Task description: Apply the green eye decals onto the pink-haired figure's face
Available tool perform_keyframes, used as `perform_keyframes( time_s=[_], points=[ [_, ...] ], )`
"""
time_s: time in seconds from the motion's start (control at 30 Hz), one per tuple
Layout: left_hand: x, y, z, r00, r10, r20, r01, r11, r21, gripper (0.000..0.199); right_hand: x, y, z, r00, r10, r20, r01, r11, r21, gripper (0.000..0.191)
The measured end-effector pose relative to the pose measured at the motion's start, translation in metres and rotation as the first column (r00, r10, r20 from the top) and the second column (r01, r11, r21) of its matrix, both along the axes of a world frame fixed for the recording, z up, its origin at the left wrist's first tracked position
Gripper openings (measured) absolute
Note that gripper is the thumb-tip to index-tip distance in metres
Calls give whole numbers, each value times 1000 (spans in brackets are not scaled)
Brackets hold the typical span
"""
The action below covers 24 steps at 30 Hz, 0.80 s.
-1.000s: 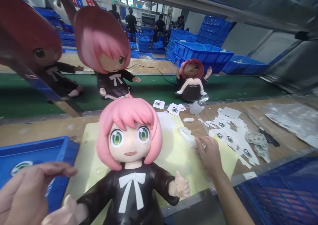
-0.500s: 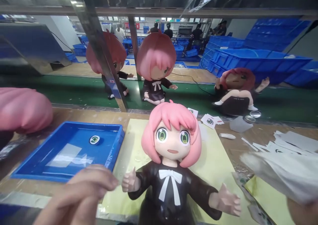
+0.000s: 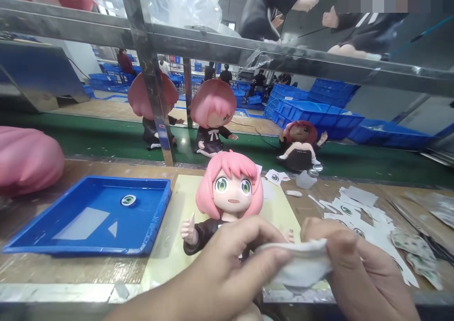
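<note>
1. Main change: white cloth [image 3: 301,266] is now btwn both hands, in front of me; ½ sec ago it's a blur off to the R, w/ only one hand on it; 1 sec ago it's down at the R side of the mat.
2. L hand [image 3: 222,264]: thumb & fingers clamped on the cloth's L end; ½ sec ago they're bare, nr the tray.
3. R hand [image 3: 369,269]: thumb pressed on the other end, fingers curled behind & partly hidden; I read that as clamped too.
4. For the work: both hands are tied up w/ the cloth, so neither has a grip on the doll; I'd judge the cloth is what I'm handling this instant.
5. Doll [image 3: 232,192]: upright at the yellow mat [image 3: 166,245], beyond my hands; both green eyes show; my L hand hides most of its chest; can't tell if I'm touching it.
6. Blue tray [image 3: 88,252], L of the mat, hasn't changed much; round eye piece [image 3: 128,201] & white sheet [image 3: 82,223] lie in it.
7. R of the mat: paper cutouts [image 3: 358,195], some w/ printed eyes; my view's tipped up, so the shelf [image 3: 213,49] shows more.
</note>
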State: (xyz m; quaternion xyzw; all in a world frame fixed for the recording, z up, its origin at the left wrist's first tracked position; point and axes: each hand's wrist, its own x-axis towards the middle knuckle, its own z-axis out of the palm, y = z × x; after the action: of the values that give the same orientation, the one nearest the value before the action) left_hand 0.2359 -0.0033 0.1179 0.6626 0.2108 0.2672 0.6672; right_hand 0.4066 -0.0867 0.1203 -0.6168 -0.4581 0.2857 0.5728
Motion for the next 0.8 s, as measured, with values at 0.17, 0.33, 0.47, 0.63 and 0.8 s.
perform_keyframes(
  time_s=[0.17,0.33,0.47,0.63,0.8],
  points=[
    [-3,-6,-7,994,88,71,-79,990,-115,42,17,-7,-12,949,-46,312,-10,984,177,39],
    [4,-11,0,995,77,58,-72,994,-86,51,4,-14,-14,910,76,408,-200,942,269,35],
    [2,-16,5,997,-10,81,21,991,-134,55,-11,-13,-14,822,74,565,-294,905,309,30],
    [-15,-16,5,996,5,-91,-8,999,-41,45,-11,-13,-10,897,138,421,-260,933,249,13],
    [-20,-20,-3,982,180,55,-184,980,80,24,-8,-16,-18,977,198,74,-208,963,169,29]
  ],
)
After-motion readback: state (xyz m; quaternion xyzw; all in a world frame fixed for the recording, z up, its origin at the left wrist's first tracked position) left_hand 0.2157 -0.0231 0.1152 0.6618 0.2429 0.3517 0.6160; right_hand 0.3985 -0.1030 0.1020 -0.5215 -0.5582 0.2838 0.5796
